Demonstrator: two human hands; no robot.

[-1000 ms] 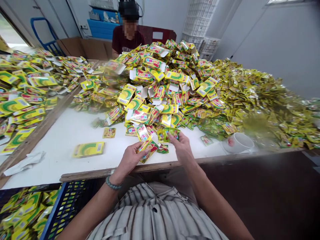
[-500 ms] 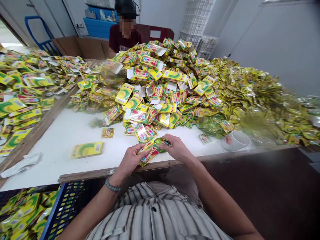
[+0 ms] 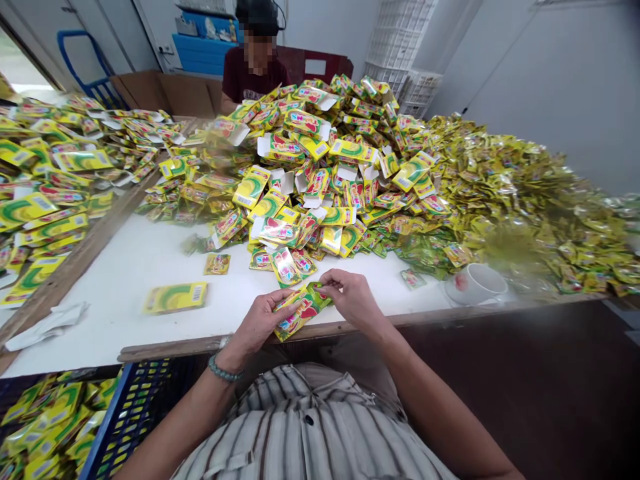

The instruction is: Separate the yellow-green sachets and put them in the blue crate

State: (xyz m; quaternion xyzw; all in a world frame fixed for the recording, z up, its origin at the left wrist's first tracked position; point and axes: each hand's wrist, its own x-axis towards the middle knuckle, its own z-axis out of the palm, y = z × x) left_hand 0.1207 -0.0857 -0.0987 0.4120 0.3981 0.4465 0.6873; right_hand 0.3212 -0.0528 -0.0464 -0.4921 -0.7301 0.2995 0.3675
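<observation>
My left hand (image 3: pixel 257 323) grips a small yellow carton (image 3: pixel 296 321) with colourful lettering, thumb on its front face, just above the table's front edge. At the carton's right end, the closed fingers of my right hand (image 3: pixel 353 299) pinch a green foil packet (image 3: pixel 324 299). Most of that packet is inside the carton's mouth. A closed yellow carton (image 3: pixel 176 298) lies flat to the left, and a small square packet (image 3: pixel 217 264) lies behind it. Just beyond my hands, loose cartons (image 3: pixel 285 267) lie at the foot of a large heap.
A high heap of cartons (image 3: pixel 305 157) covers the table's middle, with a mound of foil packets (image 3: pixel 500 180) on the right. A white cup (image 3: pixel 475 285) stands near the front edge. A blue crate (image 3: pixel 113 420) sits below left. Another person (image 3: pixel 255 70) sits opposite.
The green packet has slid further into the carton, so less of it shows. My right hand's fingers have moved slightly, closer to the carton's end. My left hand keeps its hold.
</observation>
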